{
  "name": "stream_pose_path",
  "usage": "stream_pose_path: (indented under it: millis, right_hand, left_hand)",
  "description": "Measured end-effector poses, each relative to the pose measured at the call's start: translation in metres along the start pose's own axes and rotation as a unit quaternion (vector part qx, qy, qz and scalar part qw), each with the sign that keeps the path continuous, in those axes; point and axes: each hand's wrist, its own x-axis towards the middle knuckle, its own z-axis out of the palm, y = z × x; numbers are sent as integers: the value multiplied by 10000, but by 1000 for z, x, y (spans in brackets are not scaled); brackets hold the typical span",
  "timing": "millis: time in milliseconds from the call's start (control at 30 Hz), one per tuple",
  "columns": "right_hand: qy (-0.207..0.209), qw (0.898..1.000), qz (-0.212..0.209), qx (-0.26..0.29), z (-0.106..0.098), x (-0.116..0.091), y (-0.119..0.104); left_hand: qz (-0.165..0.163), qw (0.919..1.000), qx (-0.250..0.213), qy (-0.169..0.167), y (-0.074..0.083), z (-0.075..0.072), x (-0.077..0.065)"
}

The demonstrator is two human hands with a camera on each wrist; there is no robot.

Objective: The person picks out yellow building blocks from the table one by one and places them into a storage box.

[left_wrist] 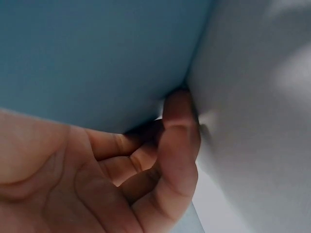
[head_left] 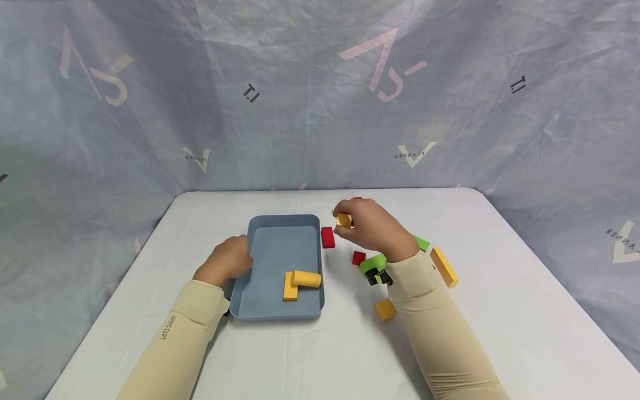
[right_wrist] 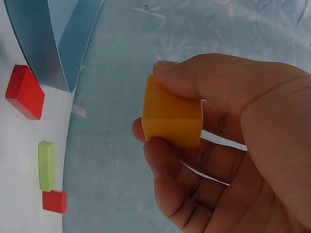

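My right hand [head_left: 372, 226] pinches a yellow cube-shaped block [right_wrist: 172, 116] between thumb and fingers, raised above the table to the right of a blue-grey tray [head_left: 277, 319]. At the tray's left side, my left hand [head_left: 227, 259] holds the rim with curled fingers. The left wrist view shows these fingers [left_wrist: 177, 145] against the tray's blue wall; the thumb is hidden there. Inside the tray, a yellow cylinder [head_left: 306, 279] lies partly over a flat yellow block [head_left: 290, 289].
A red block [head_left: 328, 237] lies beside the tray's right wall. Further right are a small red block [head_left: 358, 258], a green arched block [head_left: 372, 264], an orange-yellow block [head_left: 385, 310] and a long yellow block [head_left: 444, 267]. A light green block [right_wrist: 46, 166] shows in the right wrist view.
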Motion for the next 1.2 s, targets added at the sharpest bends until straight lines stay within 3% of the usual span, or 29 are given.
stream_pose_path:
  millis: [1200]
  right_hand:
    - [-355,9989,-317,-32,12,3,-21]
  left_hand:
    - [-11,10000,-80,36,3,-1,-2]
